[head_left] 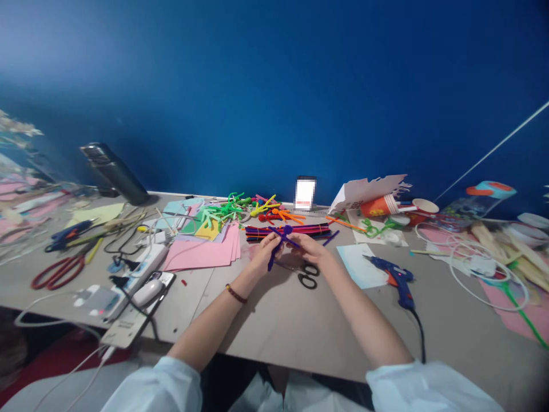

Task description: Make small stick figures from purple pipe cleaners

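Between my two hands is a small purple pipe-cleaner figure (288, 230) with a rounded top and several thin limbs. My left hand (268, 250) pinches its left side, one limb hanging below the fingers. On the other side my right hand (312, 249) has its fingers closed on a right limb. Just behind them lies a bundle of dark red, purple and orange pipe cleaners (257, 233). A loose purple piece (331, 238) rests by the bundle's right end. Scissors with black handles (307, 279) lie under and beside my right hand, their blades partly hidden.
At right, a blue glue gun (397, 277) sits near a pale blue sheet (358, 266), its cord running to the front edge. Pink paper (201, 252), a power strip (143, 272), a phone (124, 332) and red-handled scissors (60, 272) lie left. Coloured pipe-cleaner figures (234, 209) are behind.
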The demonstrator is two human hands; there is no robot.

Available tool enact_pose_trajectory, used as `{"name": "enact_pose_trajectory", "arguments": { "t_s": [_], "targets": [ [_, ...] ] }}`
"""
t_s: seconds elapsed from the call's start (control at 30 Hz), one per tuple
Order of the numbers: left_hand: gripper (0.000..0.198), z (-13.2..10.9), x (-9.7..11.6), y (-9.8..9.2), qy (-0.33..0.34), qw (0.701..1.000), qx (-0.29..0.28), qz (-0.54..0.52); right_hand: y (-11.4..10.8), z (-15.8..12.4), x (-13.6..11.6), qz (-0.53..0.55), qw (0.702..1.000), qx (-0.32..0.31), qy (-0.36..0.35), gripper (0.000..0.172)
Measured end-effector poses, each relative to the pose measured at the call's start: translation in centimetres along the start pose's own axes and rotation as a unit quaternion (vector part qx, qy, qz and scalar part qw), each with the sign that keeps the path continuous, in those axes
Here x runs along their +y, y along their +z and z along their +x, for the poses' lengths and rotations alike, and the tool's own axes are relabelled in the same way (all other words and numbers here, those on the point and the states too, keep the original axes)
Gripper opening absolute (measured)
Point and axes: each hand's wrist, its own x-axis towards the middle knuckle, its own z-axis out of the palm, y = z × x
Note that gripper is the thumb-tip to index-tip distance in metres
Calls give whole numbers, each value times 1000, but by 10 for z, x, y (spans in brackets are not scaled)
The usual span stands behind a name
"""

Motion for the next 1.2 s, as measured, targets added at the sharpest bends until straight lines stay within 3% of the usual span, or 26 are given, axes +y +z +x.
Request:
{"name": "enact_pose_trajectory", "arguments": {
  "t_s": [0.2, 0.43, 0.6, 0.8, 0.97, 1.13, 1.2],
  "targets": [
    [28, -6, 6, -4, 8, 981, -101, 166, -13, -11, -15, -97, 995, -35, 11, 31],
    [26, -10, 13, 4, 67, 925, -200, 316, -12, -32, -44, -305, 951, -37, -19, 24],
    [22, -14, 7, 10, 136, 892, -193, 385, -2, -40, -55, -398, 916, -38, -14, 10],
    [18, -15, -2, 12, 116, 900, -119, 403, 9, -44, -59, -519, 853, 9, -61, 12],
    [12, -19, -5, 18, 137, 902, -89, 401, 31, -55, -61, -630, 769, 80, -72, 11],
    [10, -20, -6, 20, 171, 889, -56, 422, 61, -63, -48, -757, 596, 171, -206, 16],
    [9, -17, -4, 18, 173, 892, -36, 416, 67, -61, -41, -766, 561, 185, -252, 19]
  ]
}}
